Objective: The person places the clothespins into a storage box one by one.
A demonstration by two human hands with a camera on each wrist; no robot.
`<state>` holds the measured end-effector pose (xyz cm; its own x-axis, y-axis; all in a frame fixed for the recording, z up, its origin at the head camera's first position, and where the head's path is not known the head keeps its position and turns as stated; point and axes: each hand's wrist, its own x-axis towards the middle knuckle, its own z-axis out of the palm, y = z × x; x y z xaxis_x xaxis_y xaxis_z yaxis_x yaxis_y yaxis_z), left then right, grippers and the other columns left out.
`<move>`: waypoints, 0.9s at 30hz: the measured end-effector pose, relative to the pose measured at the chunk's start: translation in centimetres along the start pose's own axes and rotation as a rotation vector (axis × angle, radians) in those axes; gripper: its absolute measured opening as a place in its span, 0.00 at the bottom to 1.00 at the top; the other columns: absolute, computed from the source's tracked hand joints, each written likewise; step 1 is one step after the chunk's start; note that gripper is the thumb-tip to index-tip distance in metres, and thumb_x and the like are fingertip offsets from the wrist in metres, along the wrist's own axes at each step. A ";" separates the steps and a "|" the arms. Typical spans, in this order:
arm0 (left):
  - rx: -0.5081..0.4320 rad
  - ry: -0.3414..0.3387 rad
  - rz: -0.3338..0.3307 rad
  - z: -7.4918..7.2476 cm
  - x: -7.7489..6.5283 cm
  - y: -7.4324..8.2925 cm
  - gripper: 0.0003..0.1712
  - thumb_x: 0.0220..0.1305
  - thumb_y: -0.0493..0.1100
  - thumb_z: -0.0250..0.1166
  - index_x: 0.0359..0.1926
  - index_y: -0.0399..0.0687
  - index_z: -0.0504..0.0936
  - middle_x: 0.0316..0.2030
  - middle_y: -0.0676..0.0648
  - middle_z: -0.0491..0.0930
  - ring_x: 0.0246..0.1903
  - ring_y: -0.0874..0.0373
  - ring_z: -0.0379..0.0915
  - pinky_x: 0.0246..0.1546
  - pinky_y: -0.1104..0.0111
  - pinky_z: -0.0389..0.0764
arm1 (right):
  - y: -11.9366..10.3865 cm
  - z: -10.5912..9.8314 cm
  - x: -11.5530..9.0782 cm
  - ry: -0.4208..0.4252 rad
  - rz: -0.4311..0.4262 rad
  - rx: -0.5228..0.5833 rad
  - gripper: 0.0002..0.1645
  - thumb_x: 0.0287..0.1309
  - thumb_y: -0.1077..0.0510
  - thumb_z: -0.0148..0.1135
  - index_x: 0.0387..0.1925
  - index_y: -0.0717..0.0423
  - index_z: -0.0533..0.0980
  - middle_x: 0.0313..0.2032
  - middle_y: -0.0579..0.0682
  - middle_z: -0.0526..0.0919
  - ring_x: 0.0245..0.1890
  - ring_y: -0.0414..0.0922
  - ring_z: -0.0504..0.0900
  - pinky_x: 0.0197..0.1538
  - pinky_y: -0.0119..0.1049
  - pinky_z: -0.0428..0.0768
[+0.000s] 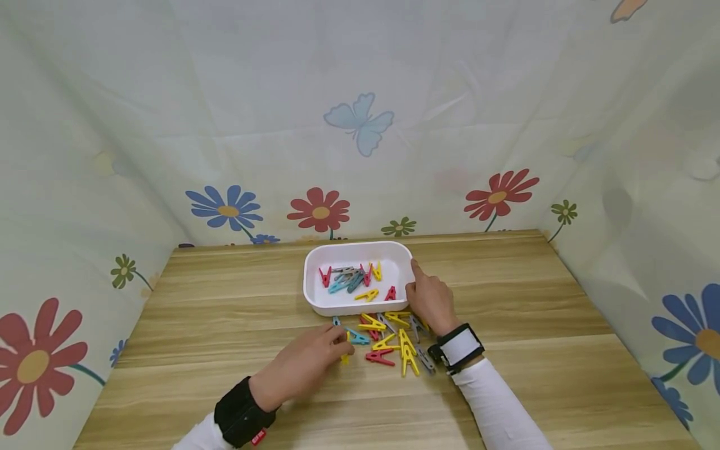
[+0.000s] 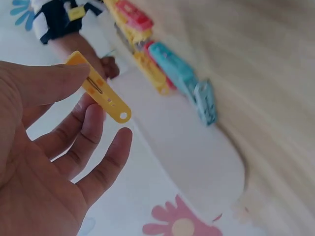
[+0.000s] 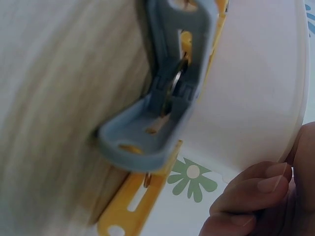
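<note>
A yellow clothespin [image 2: 101,88] is pinched between the thumb and fingers of my left hand [image 1: 306,362], with its narrow end pointing away from the palm. That hand is just left of a loose pile of clothespins [image 1: 388,342] in yellow, red, blue and grey, lying in front of a white tray [image 1: 313,294]. My right hand [image 1: 433,300] grips the tray's right wall near the front corner, index finger along the rim and other fingers curled. Inside the tray lie several clothespins [image 1: 350,279] of mixed colours.
The wood-grain table [image 1: 225,300] carries the tray near its back edge. Flower-printed cloth [image 1: 270,144] encloses the back and both sides. A grey clothespin [image 3: 167,88] and a yellow one lie close to my right wrist, beside the tray.
</note>
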<state>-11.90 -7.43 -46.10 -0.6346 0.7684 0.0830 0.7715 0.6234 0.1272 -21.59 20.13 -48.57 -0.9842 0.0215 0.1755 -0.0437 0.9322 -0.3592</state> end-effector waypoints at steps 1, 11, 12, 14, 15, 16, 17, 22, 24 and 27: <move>0.001 0.010 -0.005 -0.3 0.0 -0.1 0.15 0.64 0.38 0.66 0.50 0.57 0.83 0.46 0.53 0.77 0.45 0.60 0.70 0.49 0.67 0.78 | 0.0 0.0 0.0 0.000 0.000 0.000 0.34 0.63 0.57 0.54 0.71 0.58 0.64 0.13 0.50 0.68 0.13 0.46 0.67 0.16 0.37 0.60; 0.067 0.181 0.003 -3.4 0.4 -0.6 0.17 0.60 0.41 0.70 0.51 0.58 0.83 0.45 0.53 0.77 0.43 0.60 0.69 0.44 0.70 0.78 | 0.0 0.0 -0.1 -0.010 0.005 0.002 0.35 0.63 0.57 0.53 0.71 0.57 0.63 0.14 0.51 0.69 0.14 0.46 0.67 0.16 0.37 0.60; 0.069 0.192 0.005 -3.8 0.5 -0.5 0.17 0.60 0.41 0.70 0.51 0.58 0.83 0.45 0.53 0.77 0.44 0.60 0.69 0.45 0.69 0.78 | 0.0 -0.1 -0.1 -0.014 0.008 0.004 0.35 0.64 0.57 0.53 0.72 0.57 0.63 0.14 0.51 0.69 0.14 0.46 0.67 0.16 0.37 0.60; 0.077 0.225 0.014 -4.6 0.8 -0.4 0.17 0.60 0.41 0.70 0.51 0.58 0.82 0.46 0.52 0.78 0.44 0.59 0.70 0.46 0.68 0.79 | 0.0 -0.1 0.0 -0.018 0.013 0.007 0.35 0.64 0.57 0.52 0.72 0.58 0.63 0.14 0.50 0.68 0.13 0.46 0.67 0.16 0.36 0.60; 0.081 0.242 0.019 -5.0 1.0 -0.4 0.17 0.60 0.41 0.70 0.51 0.57 0.82 0.46 0.52 0.78 0.45 0.58 0.71 0.47 0.68 0.79 | 0.0 -0.1 0.0 -0.018 0.014 0.008 0.35 0.64 0.57 0.53 0.72 0.58 0.62 0.13 0.50 0.68 0.13 0.46 0.67 0.16 0.36 0.59; 0.084 0.262 0.023 -5.4 1.2 -0.3 0.16 0.60 0.41 0.70 0.50 0.57 0.82 0.46 0.51 0.78 0.45 0.58 0.72 0.47 0.67 0.80 | 0.0 -0.1 0.0 -0.017 0.014 0.009 0.35 0.64 0.57 0.53 0.72 0.58 0.62 0.13 0.50 0.68 0.13 0.46 0.67 0.16 0.36 0.59; 0.089 0.279 0.027 -5.8 1.4 -0.3 0.16 0.60 0.41 0.70 0.50 0.57 0.82 0.46 0.51 0.79 0.45 0.57 0.72 0.48 0.67 0.80 | 0.0 -0.1 -0.1 -0.015 0.013 0.010 0.35 0.64 0.57 0.53 0.72 0.58 0.63 0.13 0.50 0.67 0.13 0.46 0.67 0.16 0.36 0.59; 0.097 0.341 0.034 -7.5 2.8 -0.3 0.17 0.59 0.41 0.71 0.50 0.55 0.83 0.46 0.50 0.80 0.46 0.56 0.74 0.50 0.66 0.80 | 0.0 -0.1 -0.1 -0.013 0.003 0.012 0.35 0.64 0.57 0.54 0.71 0.58 0.63 0.13 0.50 0.68 0.13 0.46 0.67 0.16 0.36 0.60; 0.092 0.364 0.038 -8.0 3.5 -0.4 0.17 0.59 0.42 0.71 0.50 0.54 0.83 0.46 0.50 0.80 0.46 0.56 0.73 0.50 0.67 0.80 | 0.0 -0.1 -0.1 -0.015 0.002 0.014 0.35 0.64 0.57 0.53 0.71 0.58 0.63 0.14 0.51 0.68 0.13 0.47 0.68 0.16 0.37 0.60; 0.072 0.404 0.052 -8.6 4.6 -0.4 0.15 0.61 0.42 0.70 0.50 0.53 0.84 0.45 0.51 0.79 0.45 0.57 0.73 0.48 0.68 0.79 | 0.0 -0.1 -0.1 -0.014 0.004 0.016 0.35 0.64 0.57 0.53 0.71 0.58 0.63 0.14 0.51 0.69 0.13 0.47 0.68 0.16 0.37 0.61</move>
<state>-15.55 -5.43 -37.25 -0.5504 0.6898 0.4704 0.7954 0.6044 0.0444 -21.52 20.15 -48.48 -0.9867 0.0199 0.1614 -0.0426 0.9262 -0.3746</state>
